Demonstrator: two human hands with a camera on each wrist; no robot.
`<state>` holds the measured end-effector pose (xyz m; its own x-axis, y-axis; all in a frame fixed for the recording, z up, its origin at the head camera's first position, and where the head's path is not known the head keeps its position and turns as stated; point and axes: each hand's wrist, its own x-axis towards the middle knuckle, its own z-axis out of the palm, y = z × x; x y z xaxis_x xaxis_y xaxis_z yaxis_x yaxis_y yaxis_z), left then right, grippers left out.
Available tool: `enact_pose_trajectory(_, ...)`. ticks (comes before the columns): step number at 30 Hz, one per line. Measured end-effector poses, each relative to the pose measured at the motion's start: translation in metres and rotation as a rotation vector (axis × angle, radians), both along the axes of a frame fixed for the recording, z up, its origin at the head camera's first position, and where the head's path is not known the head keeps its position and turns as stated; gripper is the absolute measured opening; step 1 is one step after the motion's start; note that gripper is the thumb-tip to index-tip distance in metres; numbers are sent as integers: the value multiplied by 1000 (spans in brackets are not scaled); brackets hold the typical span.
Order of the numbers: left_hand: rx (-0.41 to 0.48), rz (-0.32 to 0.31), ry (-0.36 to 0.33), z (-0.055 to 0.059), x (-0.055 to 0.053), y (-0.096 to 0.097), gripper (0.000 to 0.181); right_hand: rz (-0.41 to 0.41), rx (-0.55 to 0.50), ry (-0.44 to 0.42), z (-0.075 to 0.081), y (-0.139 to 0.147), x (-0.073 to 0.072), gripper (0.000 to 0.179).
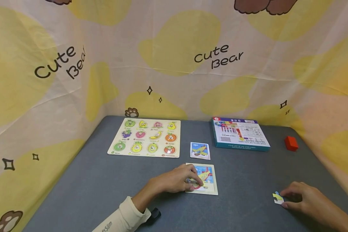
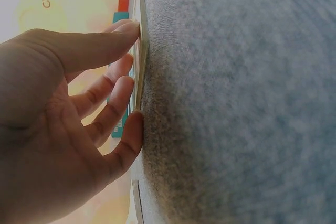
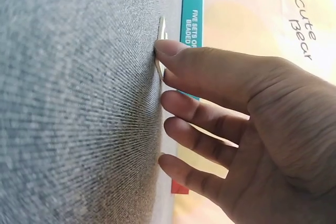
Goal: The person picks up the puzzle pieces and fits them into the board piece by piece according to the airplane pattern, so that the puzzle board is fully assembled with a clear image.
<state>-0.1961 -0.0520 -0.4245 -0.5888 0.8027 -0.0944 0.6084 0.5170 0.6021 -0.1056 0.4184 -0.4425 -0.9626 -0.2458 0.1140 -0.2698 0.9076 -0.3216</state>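
Note:
A wooden-framed jigsaw puzzle (image 1: 215, 190) with a yellow airplane picture lies on the grey table. Over its left part reaches my left hand (image 1: 179, 179), its fingertips touching the puzzle's surface. In the left wrist view the thumb (image 2: 100, 48) touches the board and the other fingers bend loosely, partly hiding the picture. A pale spot without picture shows at the puzzle's lower right. Off to the right, my right hand (image 1: 307, 201) pinches a loose jigsaw piece (image 1: 278, 198), yellow and white with a blue tab, between thumb and index finger at the tabletop.
Behind the puzzle lies a picture card (image 1: 200, 150) of a yellow airplane. A fruit board (image 1: 145, 138) lies at the back left. At the back right are a flat teal-edged box (image 1: 240, 134) and a red block (image 1: 291, 143). A printed cloth (image 1: 174, 48) hangs behind.

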Motion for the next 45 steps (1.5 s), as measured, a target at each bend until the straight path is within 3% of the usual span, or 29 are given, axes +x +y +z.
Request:
enact_pose_trajectory(4,-3,-6,-6,0,0,0,28,-32,45,-84,4,-3,-2,22)
enact_pose_trajectory(8,15,-45,58,-10,-5,-1,29,-29,33,-87,6,-7,0,22)
enact_pose_trajectory(11,19,-52,73,-11,-5,-2,29,-27,34,-98,6,-8,0,21)
enact_pose_trajectory(15,3,-16,21,-1,-1,-1,27,-9,38,-63,4,-8,0,23)
enact_pose_trajectory(24,-17,10,-1,1,0,0,28,39,-11,93,-3,-18,-2,32)
enact_pose_trajectory(25,-15,10,0,1,0,0,28,49,-9,94,-2,-21,-3,31)
enact_pose_trajectory(32,-4,4,2,-1,-1,0,28,70,76,-108,18,-52,-22,23)
enact_pose_trajectory(39,-4,11,-2,0,0,0,28,220,25,-30,25,-88,-33,24)
enact_pose_trajectory(45,-2,16,2,-1,0,1,28,274,13,-75,33,-121,-46,19)
